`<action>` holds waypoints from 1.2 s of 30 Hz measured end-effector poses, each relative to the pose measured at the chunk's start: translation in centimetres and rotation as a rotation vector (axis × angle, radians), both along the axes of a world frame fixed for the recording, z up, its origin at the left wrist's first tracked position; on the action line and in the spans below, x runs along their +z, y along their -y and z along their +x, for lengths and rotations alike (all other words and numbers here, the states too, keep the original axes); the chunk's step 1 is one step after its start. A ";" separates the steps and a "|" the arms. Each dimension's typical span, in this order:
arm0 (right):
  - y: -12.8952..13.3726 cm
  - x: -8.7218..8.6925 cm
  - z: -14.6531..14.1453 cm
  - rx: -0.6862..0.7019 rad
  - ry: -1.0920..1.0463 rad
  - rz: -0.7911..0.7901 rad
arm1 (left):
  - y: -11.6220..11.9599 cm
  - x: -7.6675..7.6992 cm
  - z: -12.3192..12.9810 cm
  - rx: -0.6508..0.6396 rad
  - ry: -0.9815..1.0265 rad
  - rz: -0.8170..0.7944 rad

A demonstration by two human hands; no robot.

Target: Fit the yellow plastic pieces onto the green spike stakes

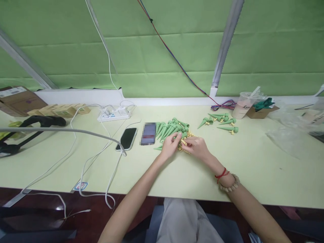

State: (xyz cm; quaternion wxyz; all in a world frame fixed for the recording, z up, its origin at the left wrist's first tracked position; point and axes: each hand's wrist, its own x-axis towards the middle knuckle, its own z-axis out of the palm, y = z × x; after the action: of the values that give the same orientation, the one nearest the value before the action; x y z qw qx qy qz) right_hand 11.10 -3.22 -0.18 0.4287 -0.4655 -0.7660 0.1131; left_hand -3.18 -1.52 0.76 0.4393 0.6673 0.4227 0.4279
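Green cone-shaped plant-watering spikes (170, 128) lie heaped in the middle of the table, with small yellow valve pieces (189, 134) beside and under them. My left hand (171, 145) is closed at the near edge of the heap. It seems to grip a green spike, mostly hidden by the fingers. Close against it, my right hand (197, 147) pinches a yellow valve piece (184, 142) at the left fingertips. Off to the right lie several spikes (229, 129) with yellow valves fitted on them.
Two phones, one dark-screened (127, 138) and one with a lit screen (149, 134), lie left of the heap. White cables run from a power strip (114, 114) across the left side. A plastic cup (243, 105), a small cardboard box (262, 112) and clear plastic bags (286, 138) are at right.
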 end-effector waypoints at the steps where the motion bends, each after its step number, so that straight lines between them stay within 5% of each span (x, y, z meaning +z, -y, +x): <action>1: 0.0 -0.1 0.0 0.006 -0.016 -0.018 | -0.1 0.0 -0.1 -0.002 0.008 -0.003; 10: 0.0 -0.8 -1.0 -0.011 -0.336 -0.218 | -0.3 0.0 -0.1 -0.004 0.132 -0.069; 14: 0.0 -0.4 -1.3 0.159 -0.542 -0.473 | -0.1 0.1 -0.2 -0.025 0.134 -0.067; 17: -0.1 -0.2 -1.3 0.301 -0.672 -0.676 | -0.1 0.3 -0.4 -0.028 0.076 0.011; 21: -0.2 0.0 -1.2 0.319 -0.789 -0.770 | -0.5 0.6 -0.7 0.051 -0.106 0.262; 24: -0.1 0.0 -1.1 0.266 -0.880 -0.776 | -0.8 0.8 -1.3 0.225 -0.195 0.340; 30: 0.0 0.0 -0.8 0.191 -1.041 -0.761 | -3.1 0.4 -4.1 0.889 -0.377 0.159; 36: 0.1 0.7 -0.4 0.179 -1.194 -0.766 | -4.9 -0.8 -6.0 1.035 -0.493 -0.002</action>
State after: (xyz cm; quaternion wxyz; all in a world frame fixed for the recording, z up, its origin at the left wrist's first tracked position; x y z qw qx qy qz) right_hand 10.67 -3.29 0.49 0.5703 -0.3772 -0.3422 0.6445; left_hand -9.16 3.36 -0.04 0.0617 0.4530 0.7847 0.4185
